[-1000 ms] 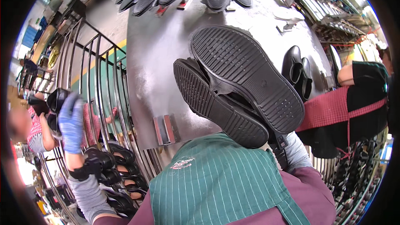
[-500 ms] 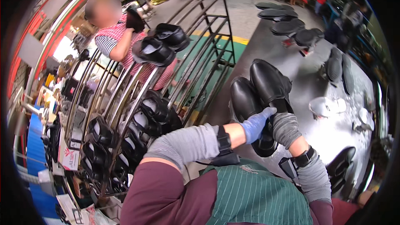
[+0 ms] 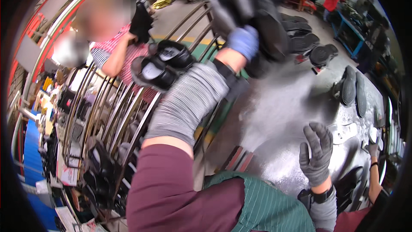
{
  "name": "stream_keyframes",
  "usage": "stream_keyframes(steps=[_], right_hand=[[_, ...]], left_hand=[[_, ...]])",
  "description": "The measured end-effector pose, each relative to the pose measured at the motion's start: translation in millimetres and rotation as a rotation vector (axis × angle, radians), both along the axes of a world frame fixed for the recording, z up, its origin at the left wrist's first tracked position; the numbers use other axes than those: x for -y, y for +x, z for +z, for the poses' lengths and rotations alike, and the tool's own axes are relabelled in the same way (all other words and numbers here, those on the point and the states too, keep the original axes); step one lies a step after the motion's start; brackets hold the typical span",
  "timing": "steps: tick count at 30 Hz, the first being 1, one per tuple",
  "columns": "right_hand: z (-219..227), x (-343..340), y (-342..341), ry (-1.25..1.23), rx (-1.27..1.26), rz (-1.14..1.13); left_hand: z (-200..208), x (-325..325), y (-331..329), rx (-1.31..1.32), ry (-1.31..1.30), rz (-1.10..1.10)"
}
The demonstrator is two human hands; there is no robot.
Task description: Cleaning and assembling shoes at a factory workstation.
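Observation:
A pair of black shoes [image 3: 270,30], smeared by motion, hangs from my left hand [image 3: 243,43], which wears a blue glove and is closed on them. They are above the far left edge of the grey table [image 3: 266,116], close to the metal rack [image 3: 189,21]. Grey-gloved and empty, my right hand [image 3: 316,154] is raised over the table with its fingers spread. A pale insole-like piece [image 3: 343,132] lies on the tabletop beside it. Left of my left forearm, another black pair [image 3: 174,55] rests on top of the rack.
Several shoes lie soles up along the table's far side, with another pair [image 3: 348,87] at the right. More black shoes [image 3: 101,167] fill the lower rack. A co-worker in red checks [image 3: 128,53] stands behind it. Another person's gloved hand [image 3: 372,148] shows at the right edge.
The shoe pair has gone up and away from my body in my left hand. My right hand has let go of it and drawn back, opening. Another person's hand has appeared at the right.

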State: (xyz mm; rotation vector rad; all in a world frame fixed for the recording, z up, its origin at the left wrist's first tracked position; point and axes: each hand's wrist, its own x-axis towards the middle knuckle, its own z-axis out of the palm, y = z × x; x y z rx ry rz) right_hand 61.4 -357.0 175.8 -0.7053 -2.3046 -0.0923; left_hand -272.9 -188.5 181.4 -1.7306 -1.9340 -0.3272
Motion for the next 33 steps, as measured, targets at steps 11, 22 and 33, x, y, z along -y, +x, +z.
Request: stream_keyframes(steps=[11,22,33], right_hand=[[-90,11,84,-0.445,-0.064,-0.541],[-111,-4,80,-0.529,-0.059,-0.432],[-98,15,51,-0.531,-0.057,-0.278]], left_hand=[[14,-87,-297,0.354,-0.496,0.262],[80,97,-194,0.508,-0.715,-0.328],[47,157,-204,-0.161,-0.708,-0.229]])
